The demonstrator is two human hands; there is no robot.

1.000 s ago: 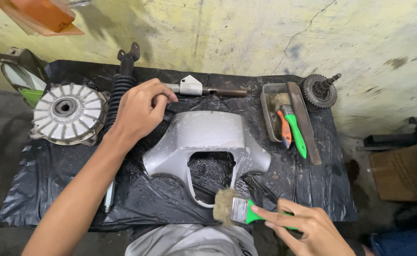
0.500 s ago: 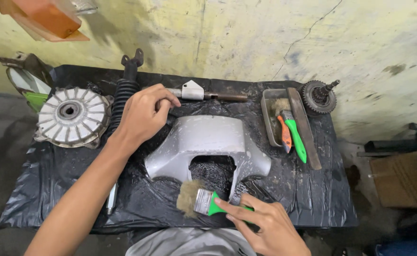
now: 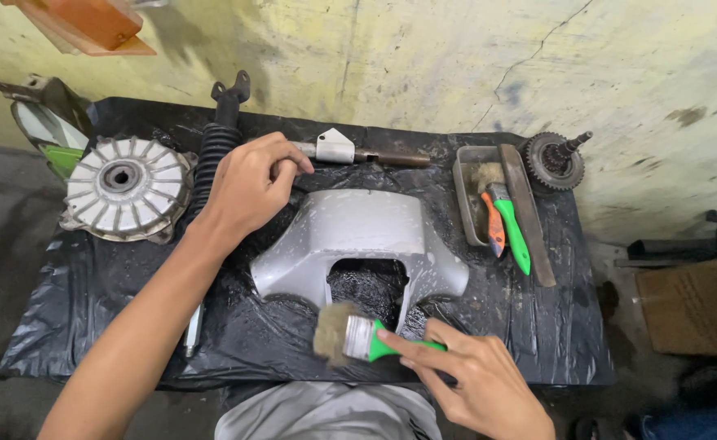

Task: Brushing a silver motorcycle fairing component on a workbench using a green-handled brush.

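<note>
The left hand (image 3: 248, 186) rests with curled fingers on the far left corner of a silver cowl (image 3: 358, 244), pressing it down rather than gripping anything. The cowl lies in the middle of the tabletop (image 3: 73, 301), which is covered with black plastic sheet, wet and shiny around the part. The cowl has a wide flat top and two legs that point toward the near edge, with a dark cut-out between them.

The right hand (image 3: 476, 383) is at the near edge and holds a brush (image 3: 358, 338) by its green handle, fingers closed around it. The brush lies nearly level, its tan bristles pointing left, just near of the cut-out and close to the cowl's legs; whether the bristles touch the cowl cannot be told.

Left of the left hand stands a black shock absorber (image 3: 211, 155), running far to near, and left of that a round finned hub (image 3: 126, 187). Far of the cowl lies a rod with a white bracket (image 3: 350, 151). To the right sits a grey tray (image 3: 468, 200) with a second green brush (image 3: 509, 228) and an orange tool (image 3: 493, 228) in it, a flat file (image 3: 529, 216) along its right side, and a gear (image 3: 554, 160) at the far right corner.
</note>
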